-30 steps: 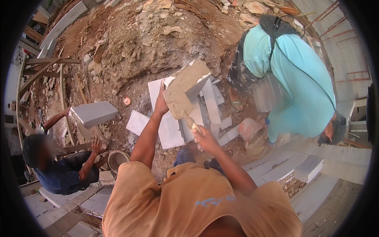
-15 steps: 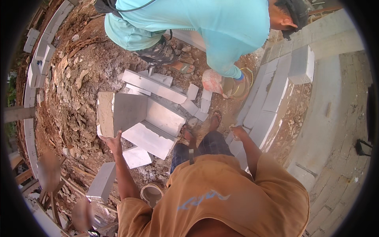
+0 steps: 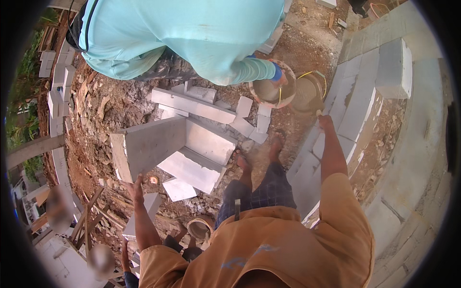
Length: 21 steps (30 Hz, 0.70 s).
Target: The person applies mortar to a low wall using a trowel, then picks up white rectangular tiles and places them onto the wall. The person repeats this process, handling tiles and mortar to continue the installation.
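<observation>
1. Left hand (image 3: 136, 185) is spread open under the lower end of a big grey block (image 3: 149, 146); fingers press its underside, no wrap-around hold. The block sits tilted, raised off the rubble, above the white block pile (image 3: 197, 153).
2. Right hand (image 3: 325, 122) is stretched out to the side near the laid block wall (image 3: 365, 96); it looks loosely curled and holds nothing I can make out, maybe brushing the wall top.
3. Risk: 1 open palm carries the block. If it tips off the fingers, it likely drops onto the pile or the bare feet (image 3: 259, 153) just beside it.
4. Risk: the footing is loose dirt and broken pieces; a slip while loaded could throw the block sideways.
5. Risk: a co-worker in a light blue shirt (image 3: 192, 38) bends close by with a mortar bowl (image 3: 271, 91) above a bucket (image 3: 309, 91). A swinging block could hit that arm or spill the mortar.
6. Risk: another person's hand (image 3: 126, 249) shows low at the left, near a small pail (image 3: 200, 228); a dropped block could roll that way.
</observation>
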Available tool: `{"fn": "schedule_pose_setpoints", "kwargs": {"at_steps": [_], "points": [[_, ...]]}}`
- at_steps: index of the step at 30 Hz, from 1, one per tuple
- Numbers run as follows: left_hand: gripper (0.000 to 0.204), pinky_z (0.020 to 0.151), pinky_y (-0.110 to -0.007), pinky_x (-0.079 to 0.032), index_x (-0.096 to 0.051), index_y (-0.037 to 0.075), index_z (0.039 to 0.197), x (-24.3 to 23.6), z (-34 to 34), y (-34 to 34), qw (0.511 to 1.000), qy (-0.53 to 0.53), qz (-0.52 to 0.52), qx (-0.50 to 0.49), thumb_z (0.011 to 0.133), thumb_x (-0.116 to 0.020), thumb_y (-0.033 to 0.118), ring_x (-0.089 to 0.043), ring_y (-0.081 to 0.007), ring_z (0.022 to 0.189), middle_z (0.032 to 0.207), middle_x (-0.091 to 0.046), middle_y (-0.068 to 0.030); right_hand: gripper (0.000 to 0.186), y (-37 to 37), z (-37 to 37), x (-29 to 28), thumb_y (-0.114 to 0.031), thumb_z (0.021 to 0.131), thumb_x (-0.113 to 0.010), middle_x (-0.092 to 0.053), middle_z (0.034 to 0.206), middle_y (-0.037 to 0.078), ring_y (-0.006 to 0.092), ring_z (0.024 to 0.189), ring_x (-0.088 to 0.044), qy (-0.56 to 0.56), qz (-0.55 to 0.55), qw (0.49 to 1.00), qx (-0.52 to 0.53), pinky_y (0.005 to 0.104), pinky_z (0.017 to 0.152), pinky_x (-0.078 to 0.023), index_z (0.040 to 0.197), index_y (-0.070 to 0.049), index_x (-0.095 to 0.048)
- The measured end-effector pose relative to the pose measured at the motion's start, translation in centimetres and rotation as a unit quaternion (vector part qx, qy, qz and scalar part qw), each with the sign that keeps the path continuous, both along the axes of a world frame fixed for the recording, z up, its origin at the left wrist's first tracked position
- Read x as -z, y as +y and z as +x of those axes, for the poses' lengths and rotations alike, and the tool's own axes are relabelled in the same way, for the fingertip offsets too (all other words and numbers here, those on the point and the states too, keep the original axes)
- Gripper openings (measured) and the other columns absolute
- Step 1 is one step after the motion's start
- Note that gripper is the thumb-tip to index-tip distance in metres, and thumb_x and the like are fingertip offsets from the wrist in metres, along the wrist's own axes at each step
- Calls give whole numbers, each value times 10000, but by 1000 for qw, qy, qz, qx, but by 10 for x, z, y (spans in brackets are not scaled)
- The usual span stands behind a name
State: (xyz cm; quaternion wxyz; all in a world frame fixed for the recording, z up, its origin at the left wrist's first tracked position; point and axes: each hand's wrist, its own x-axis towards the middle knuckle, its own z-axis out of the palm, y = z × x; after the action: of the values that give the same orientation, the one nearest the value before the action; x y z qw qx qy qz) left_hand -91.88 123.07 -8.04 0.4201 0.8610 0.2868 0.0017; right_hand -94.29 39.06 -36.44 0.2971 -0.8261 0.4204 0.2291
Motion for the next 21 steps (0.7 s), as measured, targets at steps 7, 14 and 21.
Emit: {"fn": "schedule_pose_setpoints", "kwargs": {"at_steps": [7,14,21], "points": [[1161,1194,-429,-250,-26,-76,1564,30,-15,26,994,5,105,-36,799,-827,273,-336,-336,1427,1586,-252,-251,531,66,20,5,-302,882,-636,-681,1157,271,439,1108,-646,-6,-73,983,-169,492,951,-500,1301,21,-586],[1355,1213,-428,-201,33,-124,1523,50,-12,44,992,-33,122,-23,682,-916,352,-269,-390,1446,1554,-191,-335,496,298,51,29,-346,949,-664,-704,1062,141,277,819,-701,62,305,945,-97,409,672,-567,1349,-65,-584],[1449,1156,-436,-305,106,-42,1556,88,-100,97,992,-77,-1,-101,630,-935,354,-389,-345,1368,1516,-318,-250,503,542,157,52,-457,959,-651,-644,921,22,135,759,-600,8,422,880,-219,308,656,-510,1260,-56,-603]]}}
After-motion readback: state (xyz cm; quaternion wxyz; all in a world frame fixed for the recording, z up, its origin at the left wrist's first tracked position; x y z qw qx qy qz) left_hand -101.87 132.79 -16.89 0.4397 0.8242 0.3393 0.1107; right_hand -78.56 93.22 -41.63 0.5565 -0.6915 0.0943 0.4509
